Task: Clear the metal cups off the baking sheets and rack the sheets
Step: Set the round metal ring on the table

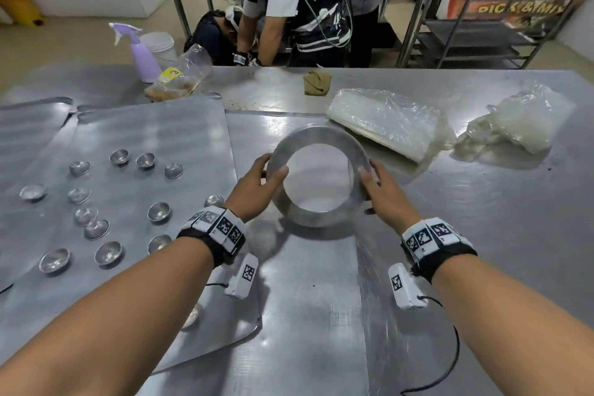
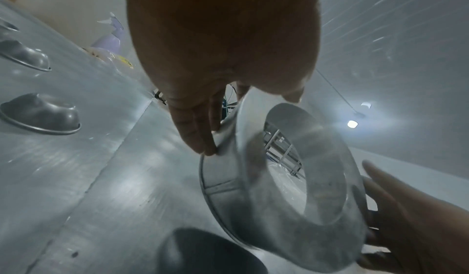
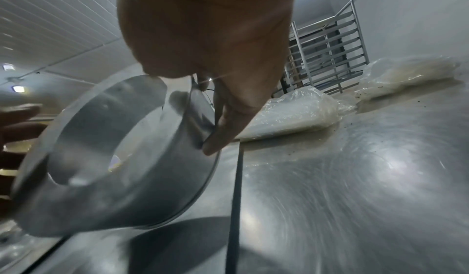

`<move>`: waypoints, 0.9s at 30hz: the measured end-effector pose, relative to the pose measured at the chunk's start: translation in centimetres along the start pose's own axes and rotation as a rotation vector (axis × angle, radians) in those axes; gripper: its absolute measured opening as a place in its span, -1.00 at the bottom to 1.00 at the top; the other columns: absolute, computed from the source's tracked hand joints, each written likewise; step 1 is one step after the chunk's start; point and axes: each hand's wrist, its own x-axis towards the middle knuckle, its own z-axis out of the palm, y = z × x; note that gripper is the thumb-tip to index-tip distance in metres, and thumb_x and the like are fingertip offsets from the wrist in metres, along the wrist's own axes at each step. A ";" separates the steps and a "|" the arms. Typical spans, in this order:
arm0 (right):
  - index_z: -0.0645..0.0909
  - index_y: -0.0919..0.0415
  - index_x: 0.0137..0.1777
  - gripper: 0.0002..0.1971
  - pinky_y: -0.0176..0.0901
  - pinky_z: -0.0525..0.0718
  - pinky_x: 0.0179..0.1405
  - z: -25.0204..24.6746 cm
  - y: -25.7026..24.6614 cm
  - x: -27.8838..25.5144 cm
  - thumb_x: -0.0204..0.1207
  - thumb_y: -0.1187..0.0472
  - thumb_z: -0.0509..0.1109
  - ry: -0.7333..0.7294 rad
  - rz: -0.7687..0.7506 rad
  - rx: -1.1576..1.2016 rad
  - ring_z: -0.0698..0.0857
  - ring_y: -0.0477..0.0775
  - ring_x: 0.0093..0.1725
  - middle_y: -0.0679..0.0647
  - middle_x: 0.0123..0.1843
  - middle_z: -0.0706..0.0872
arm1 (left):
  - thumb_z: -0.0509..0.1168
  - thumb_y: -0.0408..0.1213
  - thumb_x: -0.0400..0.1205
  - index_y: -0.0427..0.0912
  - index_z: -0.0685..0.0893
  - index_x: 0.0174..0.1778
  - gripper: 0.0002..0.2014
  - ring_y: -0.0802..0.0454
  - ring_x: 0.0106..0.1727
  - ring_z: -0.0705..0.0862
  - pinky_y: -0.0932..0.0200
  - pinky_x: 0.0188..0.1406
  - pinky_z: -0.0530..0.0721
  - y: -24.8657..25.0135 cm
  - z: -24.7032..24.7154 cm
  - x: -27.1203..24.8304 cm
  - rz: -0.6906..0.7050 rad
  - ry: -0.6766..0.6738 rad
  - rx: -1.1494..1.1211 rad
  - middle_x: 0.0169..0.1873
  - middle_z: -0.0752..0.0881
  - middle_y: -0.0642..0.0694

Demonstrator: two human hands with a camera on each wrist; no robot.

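Both hands grip a smooth, bottomless metal ring (image 1: 318, 175) above the brushed steel table (image 1: 482, 235).
Left hand (image 1: 257, 188) and right hand (image 1: 384, 193) clasp opposite walls; small dome-shaped metal cups (image 1: 109, 252) dot the flat baking sheet (image 1: 160, 138) left of the ring.

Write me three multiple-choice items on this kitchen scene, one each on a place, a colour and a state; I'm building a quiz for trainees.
1. Where do the small round metal cups lie?
A. on the flat metal baking sheet at the left
B. inside the ring
C. on the rack

2. What colour is the plastic spray bottle?
A. red
B. lilac
C. green

3. How is the wide metal ring held?
A. by the left hand alone
B. flat on the table, untouched
C. tilted, between the left hand and the right hand

Answers: 1 A, the cups are scattered over the sheet; 2 B, its body is pale purple; 3 C, fingers grip both sides.
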 end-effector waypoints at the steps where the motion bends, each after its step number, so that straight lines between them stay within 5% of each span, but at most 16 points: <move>1: 0.30 -0.29 0.53 -0.47 0.10 0.80 -0.02 -0.1 -0.4 -0.2 0.61 -0.41 0.10 0.029 -0.011 0.025 0.71 0.10 0.21 -0.07 0.27 0.67 | 0.16 0.48 0.57 0.26 0.34 0.58 -0.30 0.02 0.38 0.61 -0.24 0.37 0.65 0.4 0.0 -0.4 -0.012 0.019 -0.035 0.35 0.63 0.05; 4: 0.41 -0.29 0.32 -0.46 0.32 0.68 0.23 -0.1 -1.0 -1.0 0.53 -0.55 -0.04 0.073 -0.050 0.065 0.69 0.09 0.18 -0.05 0.16 0.68 | 0.03 0.70 0.38 0.26 0.50 0.41 -0.18 -0.05 0.39 0.63 -0.27 0.43 0.60 0.6 0.3 -1.6 -0.048 0.068 -0.148 0.37 0.67 0.01; 8: 0.55 -0.22 0.31 -0.24 0.36 0.59 0.38 0.4 -0.1 -2.4 0.37 -0.69 -0.03 0.087 -0.053 0.076 0.68 0.17 0.28 0.03 0.25 0.71 | 0.00 0.69 0.41 0.12 0.64 0.25 -0.19 -0.06 0.30 0.68 -0.23 0.44 0.58 0.4 1.4 -3.2 -0.048 0.073 -0.227 0.20 0.74 0.01; 13: 0.52 -0.02 0.45 -0.36 -0.02 0.56 0.27 1.0 -0.1 -5.5 0.57 -0.44 0.12 0.083 -0.050 0.118 0.60 -0.03 0.28 -0.07 0.33 0.63 | 0.03 0.53 0.60 0.01 0.67 0.28 -0.28 0.06 0.05 0.67 0.02 0.09 0.59 -1.1 2.9 -5.2 -0.025 0.094 -0.229 0.03 0.74 -0.05; 16: 0.58 0.00 0.32 -0.45 -0.16 0.57 0.13 1.3 0.6 -6.9 0.61 -0.39 0.14 0.085 -0.052 0.119 0.63 -0.09 0.19 -0.07 0.22 0.66 | -0.01 0.59 0.55 0.08 0.69 0.31 -0.24 0.06 0.15 0.70 -0.04 0.23 0.63 -2.6 3.4 -6.2 -0.043 0.077 -0.244 0.10 0.77 0.08; 19: 0.59 -0.13 0.38 -0.24 0.18 0.65 0.32 1.9 3.5 -6.9 0.36 -0.62 0.19 0.094 -0.036 0.084 0.67 0.02 0.27 -0.02 0.30 0.66 | 0.23 0.29 0.66 0.12 0.66 0.21 -0.61 0.13 0.19 0.73 0.04 0.22 0.66 -3.1 3.8 -7.7 -0.063 0.087 -0.265 0.15 0.78 0.05; 21: 0.57 -0.20 0.37 -0.35 0.21 0.66 0.34 2.1 4.8 -7.4 0.41 -0.55 0.25 0.075 -0.031 0.075 0.69 -0.01 0.26 -0.02 0.32 0.66 | 0.33 -0.07 0.72 0.09 0.59 0.26 -0.80 0.19 0.12 0.74 0.19 0.12 0.68 -3.4 4.1 -8.6 -0.075 0.056 -0.253 0.15 0.77 0.04; 24: 0.57 -0.38 0.21 -0.69 0.07 0.69 0.29 2.3 5.1 -9.1 0.48 -0.31 0.34 0.042 -0.017 0.089 0.73 -0.05 0.21 0.00 0.34 0.66 | 0.44 -0.03 0.55 0.05 0.51 0.40 -0.50 0.10 0.24 0.74 0.08 0.30 0.69 -4.2 4.1 -9.6 -0.075 -0.001 -0.247 0.21 0.74 0.07; 27: 0.59 -0.41 0.20 -0.61 0.15 0.73 0.25 2.1 6.1 -10.0 0.35 -0.29 0.42 0.004 -0.006 0.113 0.78 -0.02 0.18 0.03 0.33 0.70 | 0.43 0.08 0.40 0.01 0.51 0.45 -0.33 0.03 0.29 0.74 -0.03 0.37 0.68 -5.2 4.2 -10.2 -0.065 -0.040 -0.211 0.26 0.75 0.01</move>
